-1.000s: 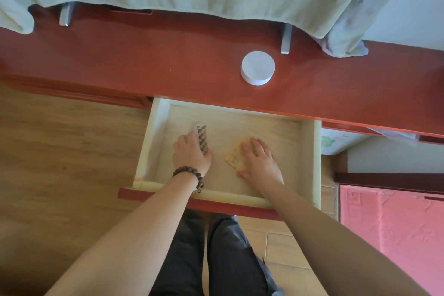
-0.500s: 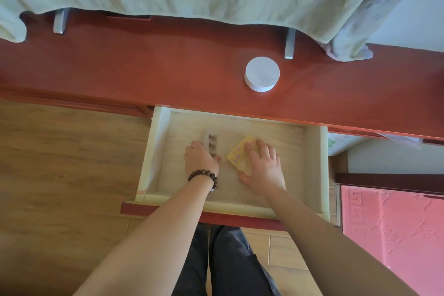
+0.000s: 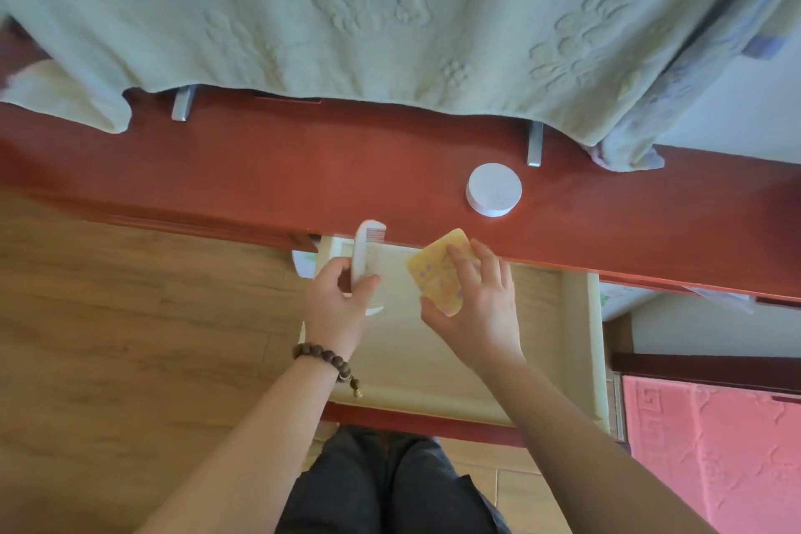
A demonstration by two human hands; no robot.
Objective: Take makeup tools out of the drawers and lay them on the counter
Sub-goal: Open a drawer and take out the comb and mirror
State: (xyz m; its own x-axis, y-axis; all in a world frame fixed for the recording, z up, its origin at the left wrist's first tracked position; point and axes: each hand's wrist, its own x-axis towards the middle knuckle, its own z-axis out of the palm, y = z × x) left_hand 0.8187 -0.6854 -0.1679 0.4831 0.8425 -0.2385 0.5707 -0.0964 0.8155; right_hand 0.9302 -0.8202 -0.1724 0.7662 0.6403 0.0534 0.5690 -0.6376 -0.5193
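The left hand, with a dark wooden bead bracelet at its wrist, is closed around the lower part of a white plastic fine-toothed comb; thumb and fingers pinch the spine, and the toothed end sticks up past the front edge of the glossy red-brown wooden counter. The right hand grips a flat yellow square pad with small purple dots, thumb beneath its near corner and fingers spread over the top. Both items are lifted clear of the pale wooden drawer, which stands pulled open under the counter; as far as the arms let one see, its floor looks bare.

The step in hand appears to be carrying both pieces up onto the counter. To do it well, each hand should rise enough to clear the counter lip before moving forward, since the comb's tip and the pad's far corner sit right at that edge. The bare stretch left of the round white lidded jar suits the comb; the pad can go between there and the jar without nudging it. Both should land short of the pale green embossed towel hanging at the back, laid flat and apart from each other.
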